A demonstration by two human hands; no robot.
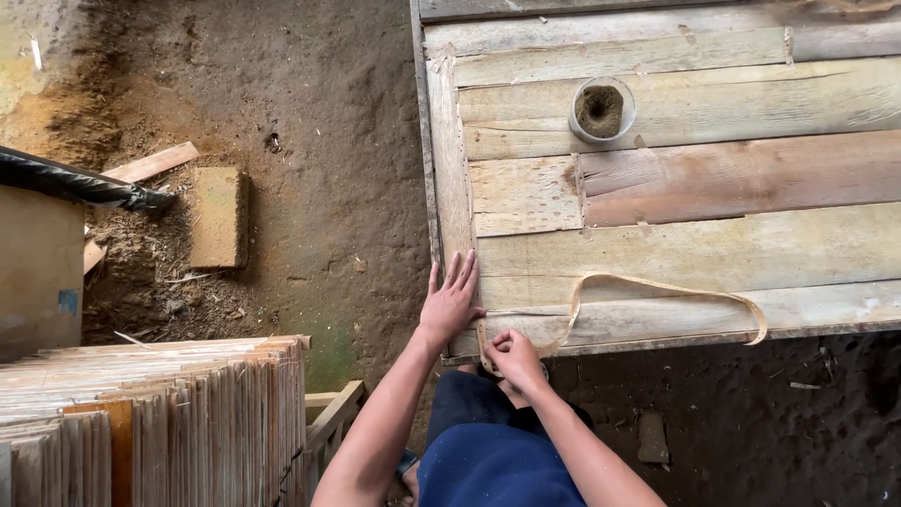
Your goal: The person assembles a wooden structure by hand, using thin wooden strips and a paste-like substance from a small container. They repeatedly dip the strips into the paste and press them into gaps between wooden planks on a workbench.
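A thin, pale wooden strip lies in a long loop on the near part of a plank table, arching up from the near-left corner, running right and curling down at the table's front edge. Its near end is pinched in the right hand, whose fingers are curled tight around it at the front-left corner of the table, so the strip appears to be gripped there for bending or pulling along the edge. The left hand rests flat on the boards just beside it, fingers spread wide and pointing away from the person, seemingly pressing down to steady the work against the corner.

Farther back on the table stands a small round cup with brownish powdery stuff in it, well apart from both hands. Below the table is bare dirt floor. To the left, a block of wood and a short offcut lie among shavings, and a stack of thin wooden sheets stands on edge near the person's left side.
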